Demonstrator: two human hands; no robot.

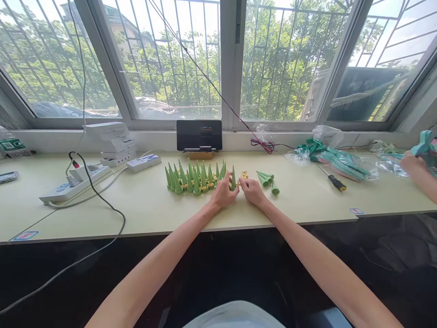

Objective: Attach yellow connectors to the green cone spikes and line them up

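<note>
While the left hand point(223, 193) holds a green cone point(233, 176), the right hand point(252, 191) pinches a yellow bit point(238, 184)

As the green cone points up, the left fingers point(228, 176) curl around its lower part. It is at the right end of a bunch of standing cones point(190, 178), on the pale table point(143, 200). The right hand's fingertips point(242, 181) squeeze the yellow bit right by the cone; I cannot tell if they touch. Behind is a little pile of yellow pieces point(244, 174). Some loose cones point(265, 178) lie to the right. Farther right is a screwdriver point(337, 182), and at the far edge another person's hand point(414, 165) holds something teal point(423, 146).
</note>
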